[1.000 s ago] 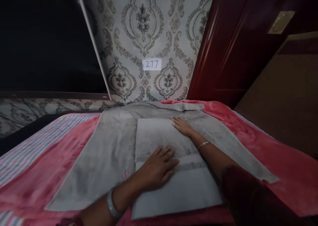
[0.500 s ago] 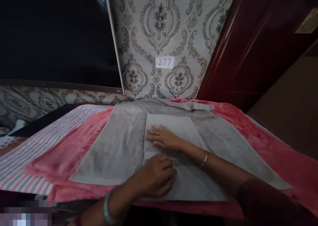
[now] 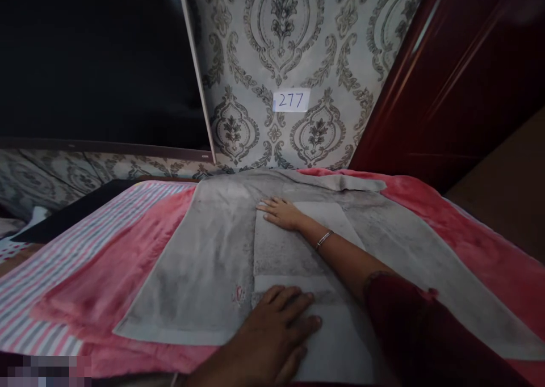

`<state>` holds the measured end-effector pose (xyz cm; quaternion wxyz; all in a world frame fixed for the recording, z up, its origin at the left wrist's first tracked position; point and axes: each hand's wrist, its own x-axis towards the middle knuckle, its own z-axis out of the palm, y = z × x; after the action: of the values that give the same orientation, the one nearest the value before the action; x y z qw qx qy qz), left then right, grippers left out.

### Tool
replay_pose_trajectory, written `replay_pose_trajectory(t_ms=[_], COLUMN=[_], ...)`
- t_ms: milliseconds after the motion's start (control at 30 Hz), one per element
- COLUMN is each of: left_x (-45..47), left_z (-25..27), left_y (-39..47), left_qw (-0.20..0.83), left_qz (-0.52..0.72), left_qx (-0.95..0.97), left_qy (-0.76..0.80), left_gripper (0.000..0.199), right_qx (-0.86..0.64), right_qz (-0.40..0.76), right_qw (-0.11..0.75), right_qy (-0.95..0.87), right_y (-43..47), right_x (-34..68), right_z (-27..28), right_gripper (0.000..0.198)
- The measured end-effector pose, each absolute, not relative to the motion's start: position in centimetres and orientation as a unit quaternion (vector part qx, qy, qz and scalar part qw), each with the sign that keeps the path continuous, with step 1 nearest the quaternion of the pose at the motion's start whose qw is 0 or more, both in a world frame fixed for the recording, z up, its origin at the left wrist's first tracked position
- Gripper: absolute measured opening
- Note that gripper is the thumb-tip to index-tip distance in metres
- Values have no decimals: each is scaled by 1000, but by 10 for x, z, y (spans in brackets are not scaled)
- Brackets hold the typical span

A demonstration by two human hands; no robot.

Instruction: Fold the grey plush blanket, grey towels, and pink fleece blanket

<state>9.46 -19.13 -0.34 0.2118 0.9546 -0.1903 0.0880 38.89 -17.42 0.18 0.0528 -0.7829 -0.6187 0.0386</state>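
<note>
A large grey towel lies spread out, with a small pink mark near its left front part. Down its middle runs a lighter, folded grey panel; whether it is part of the towel or a separate cloth, I cannot tell. My right hand, with a silver bracelet at the wrist, rests flat on the panel's far left corner, fingers stretched out. Closer to me, my left hand lies on the panel's near part with its fingers spread. Neither hand holds anything.
Under the towel lies a pink plush blanket, over a striped cloth. A large dark screen stands at the left back. A paper marked 277 is on the patterned wall, and a dark red wooden panel is at right.
My right hand has slid away from me to the panel's far edge. My left hand has come nearer to me and its curled fingers have spread. The view has shifted slightly.
</note>
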Motion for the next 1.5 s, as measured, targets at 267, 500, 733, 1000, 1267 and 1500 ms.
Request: replay_pose_trajectory(t_ms=[267, 500, 733, 1000, 1267, 1500], left_x=[96, 96, 99, 110, 115, 122], left_z=[-9, -16, -29, -18, 26, 24], left_y=[-185, -181, -177, -168, -145, -132], left_qw=[201, 225, 277, 658, 816, 803], left_qz=[76, 136, 251, 331, 211, 148], left_qx=[956, 942, 909, 641, 454, 500], left_qy=[-200, -208, -186, 215, 289, 289], left_gripper=[59, 48, 38, 44, 33, 52], right_qx=[-791, -846, -875, -666, -549, -544], right_qz=[28, 4, -39, 88, 278, 368], right_qw=[57, 201, 334, 722, 780, 747], right_qy=[-609, -494, -348, -166, -114, -101], right_y=[-173, -203, -351, -421, -435, -440], right_x=[388, 384, 401, 352, 325, 324], right_z=[3, 10, -15, -53, -37, -22], right_gripper=[54, 58, 66, 74, 31, 10])
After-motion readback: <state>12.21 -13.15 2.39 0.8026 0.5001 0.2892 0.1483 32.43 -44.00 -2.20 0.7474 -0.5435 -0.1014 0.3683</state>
